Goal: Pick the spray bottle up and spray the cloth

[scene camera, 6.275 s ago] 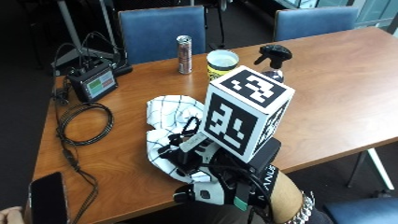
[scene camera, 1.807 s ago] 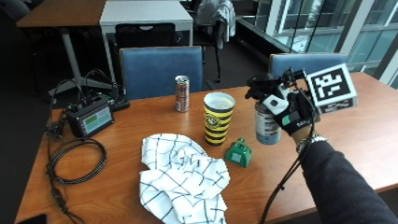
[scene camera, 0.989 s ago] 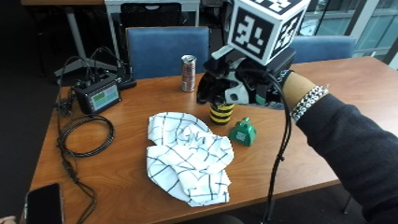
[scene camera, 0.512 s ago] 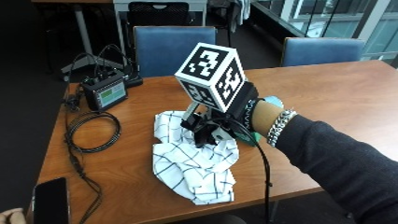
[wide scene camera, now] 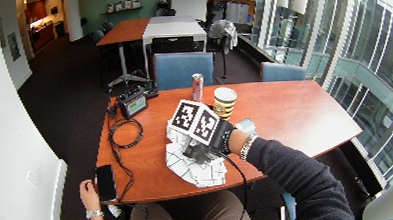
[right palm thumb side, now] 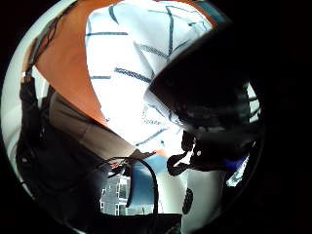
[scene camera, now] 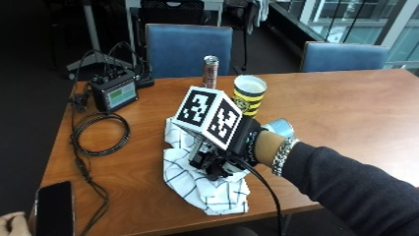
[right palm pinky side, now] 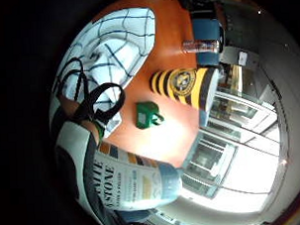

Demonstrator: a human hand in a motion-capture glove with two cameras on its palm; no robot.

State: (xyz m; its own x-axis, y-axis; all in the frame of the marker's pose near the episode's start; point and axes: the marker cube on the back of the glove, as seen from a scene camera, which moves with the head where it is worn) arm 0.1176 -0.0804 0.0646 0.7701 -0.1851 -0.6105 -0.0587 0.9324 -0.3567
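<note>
My gloved right hand (scene camera: 229, 150) grips the spray bottle, holding it tipped low over the cloth. The bottle's pale base (scene camera: 280, 128) sticks out behind the wrist. Its labelled body (right palm pinky side: 130, 182) lies close against the palm. The black spray head (right palm thumb side: 209, 92) points down at the white cloth with dark grid lines (scene camera: 206, 189), which lies crumpled near the table's front edge (right palm thumb side: 129, 73). In the wide outside view the hand (wide scene camera: 208, 139) hangs over the cloth (wide scene camera: 196, 172). Whether a finger is on the trigger is hidden.
A yellow-and-black cup (scene camera: 249, 93) and a slim can (scene camera: 210, 71) stand behind the hand. A small green object (right palm pinky side: 147, 115) lies beside the cup. A device with a green screen (scene camera: 114, 93), a coiled cable (scene camera: 98, 132) and a phone (scene camera: 55, 209) lie at the left.
The hand took the bottle from beside the cup, lifted it and carried it left and forward. It now holds the bottle lower, tipped over the cloth.
</note>
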